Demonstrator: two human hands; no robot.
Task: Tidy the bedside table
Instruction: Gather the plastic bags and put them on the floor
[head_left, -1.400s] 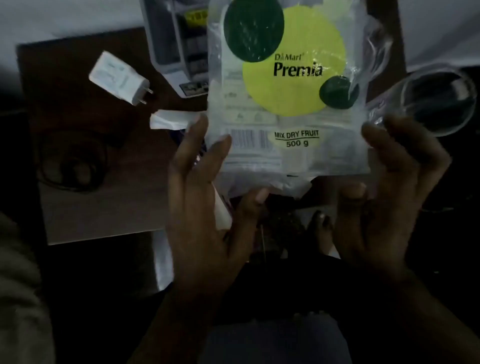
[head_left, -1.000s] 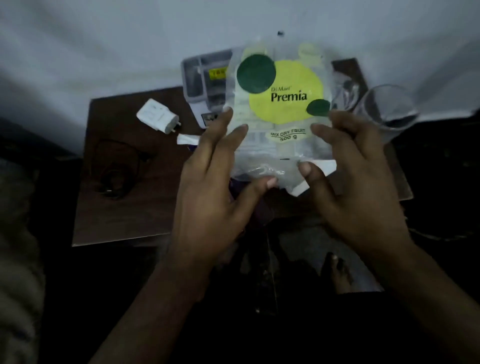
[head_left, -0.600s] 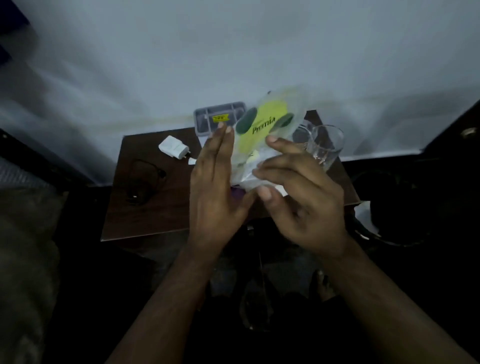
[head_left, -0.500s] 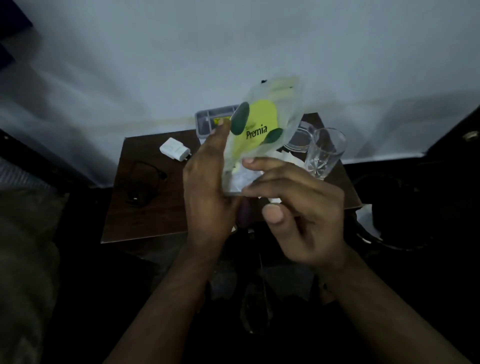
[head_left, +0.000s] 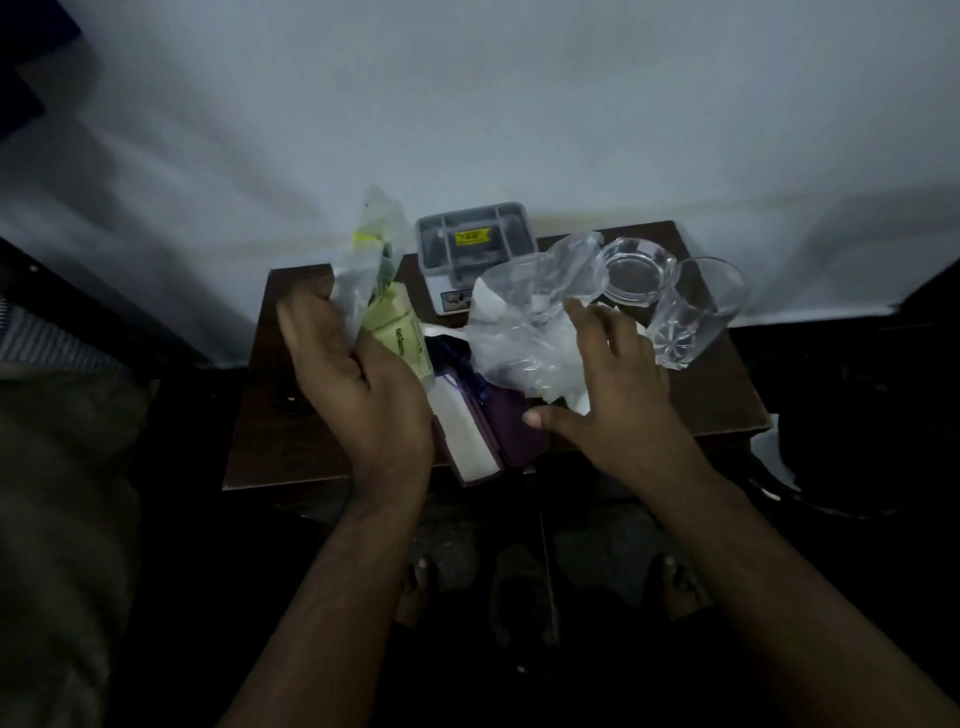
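Observation:
The dim brown bedside table (head_left: 727, 395) stands against a pale wall. My left hand (head_left: 363, 395) is closed around the folded yellow-green dry fruit packet (head_left: 374, 291), holding it upright over the table's left half. With spread fingers, my right hand (head_left: 613, 384) rests against a crumpled clear plastic bag (head_left: 524, 322) at the table's middle, with nothing gripped. A purple case (head_left: 514, 431) with a white slab (head_left: 462, 436) on it lies at the front edge between my hands.
A grey compartment box (head_left: 475, 249) sits at the back by the wall. A round glass dish (head_left: 636, 278) and a tilted clear tumbler (head_left: 691, 312) stand at the right. Something dark (head_left: 283, 400) lies at the table's left. Bedding fills the left side.
The packet went from both hands, held flat and facing me, into my left hand alone, folded and shifted left. My right hand let go and moved right onto the clear plastic bag.

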